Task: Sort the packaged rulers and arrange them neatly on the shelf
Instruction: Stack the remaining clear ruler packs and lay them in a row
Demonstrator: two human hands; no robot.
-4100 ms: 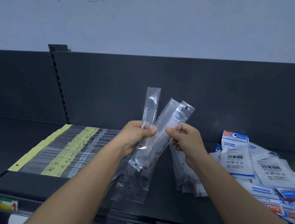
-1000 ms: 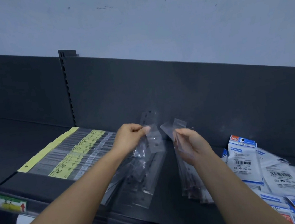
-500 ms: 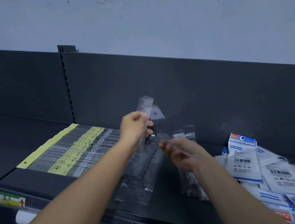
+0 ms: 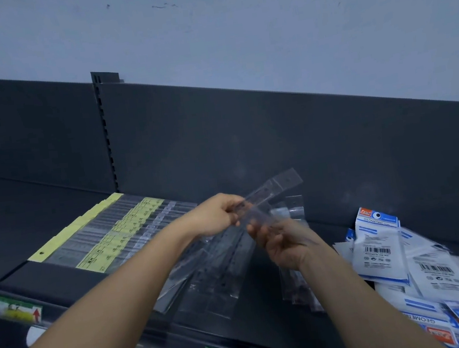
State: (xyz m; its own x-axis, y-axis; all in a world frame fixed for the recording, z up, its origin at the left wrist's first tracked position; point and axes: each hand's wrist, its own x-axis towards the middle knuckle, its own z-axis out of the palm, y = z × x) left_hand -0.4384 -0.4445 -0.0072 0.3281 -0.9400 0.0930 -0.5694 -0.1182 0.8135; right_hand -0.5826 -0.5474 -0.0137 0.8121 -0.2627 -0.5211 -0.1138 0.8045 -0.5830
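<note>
Clear ruler packet (image 4: 275, 189) now tilted rightward, left hand (image 4: 216, 216) gripping it, right hand (image 4: 281, 244) holding second packet (image 4: 281, 218)

A fan of clear packaged rulers (image 4: 222, 264) is hanging, held above the dark shelf (image 4: 264, 311); yellow-carded rulers (image 4: 109, 240) are lying in a neat row far left.

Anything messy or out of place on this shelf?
Yes. The white and blue packets at the right lie in a slumped, overlapping heap, unlike the flat row of yellow-labelled clear ruler packs at the left.
</note>
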